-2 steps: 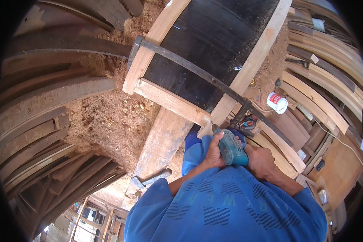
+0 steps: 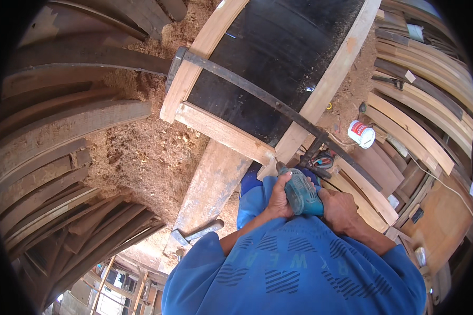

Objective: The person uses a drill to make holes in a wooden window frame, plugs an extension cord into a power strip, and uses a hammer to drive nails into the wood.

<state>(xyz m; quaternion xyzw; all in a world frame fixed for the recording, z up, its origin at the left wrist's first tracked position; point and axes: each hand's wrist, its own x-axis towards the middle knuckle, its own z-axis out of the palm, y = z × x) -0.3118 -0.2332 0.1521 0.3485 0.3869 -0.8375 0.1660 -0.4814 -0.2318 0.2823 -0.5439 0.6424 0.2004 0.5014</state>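
Both my hands hold a teal power drill (image 2: pixel 303 195) close to my body. My left hand (image 2: pixel 280 198) wraps round its front part from the left. At its rear, my right hand (image 2: pixel 341 210) grips it, and the fingers are partly hidden behind the tool. The drill's tip points at the near right corner of a wooden frame (image 2: pixel 223 131); whether the bit is in the wood I cannot tell. Inside the frame lies a dark, dusty panel (image 2: pixel 247 79). A long metal bar clamp (image 2: pixel 247 86) crosses the frame, with its screw end right of the drill.
A hammer (image 2: pixel 199 232) lies on the worn plank (image 2: pixel 207 181) to my left. Shavings (image 2: pixel 142 149) cover the ground. Stacked boards (image 2: pixel 68 123) stand at left, with more timber (image 2: pixel 415 89) at right. A white and red bucket (image 2: pixel 361 134) and a cable sit right of the frame.
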